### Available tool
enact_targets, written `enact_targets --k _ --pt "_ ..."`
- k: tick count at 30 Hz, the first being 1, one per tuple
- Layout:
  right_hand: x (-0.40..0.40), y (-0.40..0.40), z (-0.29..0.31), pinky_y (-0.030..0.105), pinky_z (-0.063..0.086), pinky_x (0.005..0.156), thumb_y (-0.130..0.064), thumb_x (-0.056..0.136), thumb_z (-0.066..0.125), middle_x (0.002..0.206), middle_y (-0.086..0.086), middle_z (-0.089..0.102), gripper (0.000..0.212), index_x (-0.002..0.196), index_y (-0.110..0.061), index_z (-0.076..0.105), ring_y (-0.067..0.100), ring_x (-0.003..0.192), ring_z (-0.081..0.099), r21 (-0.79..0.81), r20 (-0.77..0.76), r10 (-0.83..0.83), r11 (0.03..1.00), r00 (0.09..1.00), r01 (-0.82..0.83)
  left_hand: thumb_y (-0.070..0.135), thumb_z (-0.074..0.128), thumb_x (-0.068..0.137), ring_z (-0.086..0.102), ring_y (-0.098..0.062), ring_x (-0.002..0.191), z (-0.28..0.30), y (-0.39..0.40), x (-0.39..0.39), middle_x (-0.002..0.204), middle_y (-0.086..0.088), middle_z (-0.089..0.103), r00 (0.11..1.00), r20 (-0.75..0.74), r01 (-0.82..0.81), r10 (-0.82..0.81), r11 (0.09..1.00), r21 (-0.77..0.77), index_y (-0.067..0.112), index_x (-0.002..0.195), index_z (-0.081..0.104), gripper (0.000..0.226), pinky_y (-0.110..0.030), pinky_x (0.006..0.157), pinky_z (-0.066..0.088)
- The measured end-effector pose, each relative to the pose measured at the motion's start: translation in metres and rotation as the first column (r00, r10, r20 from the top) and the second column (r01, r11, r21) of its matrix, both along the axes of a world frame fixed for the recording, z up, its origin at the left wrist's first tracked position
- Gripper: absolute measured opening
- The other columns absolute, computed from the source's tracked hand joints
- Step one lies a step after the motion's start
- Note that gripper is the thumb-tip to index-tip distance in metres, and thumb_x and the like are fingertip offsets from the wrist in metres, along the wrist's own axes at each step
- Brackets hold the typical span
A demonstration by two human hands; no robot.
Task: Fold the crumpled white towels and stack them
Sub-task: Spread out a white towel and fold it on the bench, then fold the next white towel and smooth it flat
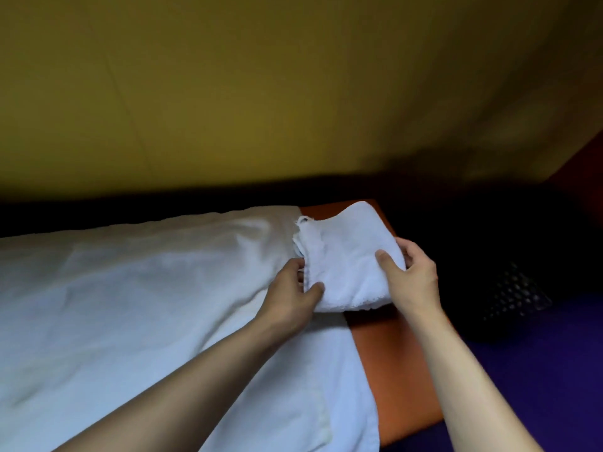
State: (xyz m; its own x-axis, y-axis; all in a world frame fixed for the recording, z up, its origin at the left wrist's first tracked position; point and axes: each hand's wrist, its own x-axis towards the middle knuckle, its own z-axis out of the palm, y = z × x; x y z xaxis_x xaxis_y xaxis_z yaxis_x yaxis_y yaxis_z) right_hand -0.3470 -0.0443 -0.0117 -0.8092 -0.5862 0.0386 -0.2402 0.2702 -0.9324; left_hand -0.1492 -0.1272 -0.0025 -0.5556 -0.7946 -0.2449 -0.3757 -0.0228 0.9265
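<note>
While a white sheet (137,305) covers the bed from nine o'clock toward the centre, the left hand (293,288) pinches the near left edge of a folded white towel (346,259), thumb on top and fingers hidden beneath, probably to keep the layers from slipping. The towel sits just right of centre, partly over the orange mat (391,353). At three o'clock of it, the right hand (414,275) grasps the right edge, thumb pressed on top, seemingly squaring the fold before stacking; a dark mesh basket (515,295) stands farther right.
</note>
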Motion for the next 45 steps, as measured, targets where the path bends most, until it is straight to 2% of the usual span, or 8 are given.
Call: enact_targets --k 5,8,13,18,29,34,38,45 --pt "-0.06 -0.031 0.002 0.032 0.051 0.085 -0.027 0.089 0.07 0.11 0.001 0.069 0.035 0.124 -0.022 0.064 0.024 0.104 0.067 0.053 -0.168 -0.039 0.997 0.985 0.048 0.033 0.065 0.085 0.065 -0.021 0.111 -0.011 -0.035 -0.065 0.122 0.003 0.067 0.999 0.015 0.034 -0.034 0.999 -0.033 0.02 0.134 0.05 0.053 -0.044 0.1 0.053" --pt "-0.071 -0.045 -0.005 0.045 0.04 0.103 -0.036 0.092 0.063 0.14 0.008 0.054 0.055 0.144 -0.025 0.048 0.031 0.127 0.052 0.29 -0.426 -0.003 0.947 0.905 0.14 0.032 0.071 0.086 0.055 -0.024 0.128 -0.018 -0.043 -0.081 0.143 -0.002 0.055 0.991 0.073 0.124 -0.114 0.981 -0.146 0.024 0.152 0.03 0.078 -0.043 0.109 0.045" --pt "-0.031 -0.036 -0.039 0.05 0.021 0.117 -0.049 0.093 0.048 0.152 0.009 0.046 0.057 0.146 -0.027 0.05 0.027 0.142 0.039 0.365 -0.716 0.171 0.918 0.677 0.153 0.043 0.048 0.102 0.02 -0.037 0.149 -0.021 -0.026 -0.081 0.168 -0.011 0.009 0.884 0.458 0.376 -0.094 0.725 -0.578 0.027 0.155 0.03 0.058 -0.045 0.119 0.025" --pt "-0.016 -0.016 -0.06 0.051 -0.003 0.124 -0.057 0.1 0.024 0.166 0.002 0.022 0.061 0.157 -0.035 0.028 0.016 0.155 0.009 0.531 -0.675 0.347 0.841 0.651 0.103 0.052 0.028 0.106 0.004 -0.037 0.155 -0.033 -0.025 -0.068 0.171 -0.004 -0.001 0.736 0.67 0.572 -0.1 0.622 -0.535 0.034 0.161 0.006 0.062 -0.046 0.123 0.012" --pt "-0.012 -0.029 -0.047 0.053 -0.009 0.122 -0.052 0.104 0.02 0.169 0.0 0.007 0.059 0.16 -0.037 0.013 0.017 0.155 -0.002 0.669 -0.578 0.411 0.733 0.705 0.122 0.05 0.027 0.104 0.006 -0.03 0.157 -0.051 0.021 0.032 0.17 -0.006 0.011 0.769 0.632 0.555 -0.091 0.585 -0.591 0.032 0.162 0.012 0.063 -0.039 0.126 -0.006" --pt "0.015 -0.026 -0.027 0.054 0.01 0.121 -0.033 0.101 0.036 0.16 0.014 0.033 0.053 0.152 -0.02 0.039 0.031 0.149 0.026 0.589 -0.598 0.349 0.801 0.722 0.101 0.055 0.034 0.102 0.012 -0.029 0.156 -0.052 0.079 0.12 0.169 -0.005 0.016 0.77 0.635 0.539 -0.067 0.6 -0.591 0.032 0.161 0.02 0.065 -0.044 0.123 0.009" --pt "0.073 -0.022 -0.015 0.047 0.038 0.093 -0.025 0.085 0.051 0.121 0.018 0.062 0.044 0.124 -0.011 0.065 0.041 0.109 0.055 0.417 -0.66 0.325 0.909 0.677 -0.03 0.062 0.042 0.096 0.012 -0.029 0.156 -0.049 0.108 0.158 0.169 -0.004 0.015 0.765 0.634 0.555 -0.114 0.616 -0.558 0.032 0.161 0.022 0.074 -0.048 0.122 0.013" --pt "0.149 -0.047 -0.005 0.039 0.046 0.093 -0.042 0.096 0.054 0.125 0.013 0.058 0.043 0.129 -0.014 0.054 0.033 0.114 0.057 0.543 -0.206 0.421 0.8 0.883 -0.255 0.046 0.073 0.072 0.059 -0.035 0.121 -0.041 0.115 0.161 0.139 -0.008 0.059 0.751 0.656 0.568 -0.068 0.574 -0.591 0.027 0.131 0.061 0.064 -0.045 0.103 0.034"
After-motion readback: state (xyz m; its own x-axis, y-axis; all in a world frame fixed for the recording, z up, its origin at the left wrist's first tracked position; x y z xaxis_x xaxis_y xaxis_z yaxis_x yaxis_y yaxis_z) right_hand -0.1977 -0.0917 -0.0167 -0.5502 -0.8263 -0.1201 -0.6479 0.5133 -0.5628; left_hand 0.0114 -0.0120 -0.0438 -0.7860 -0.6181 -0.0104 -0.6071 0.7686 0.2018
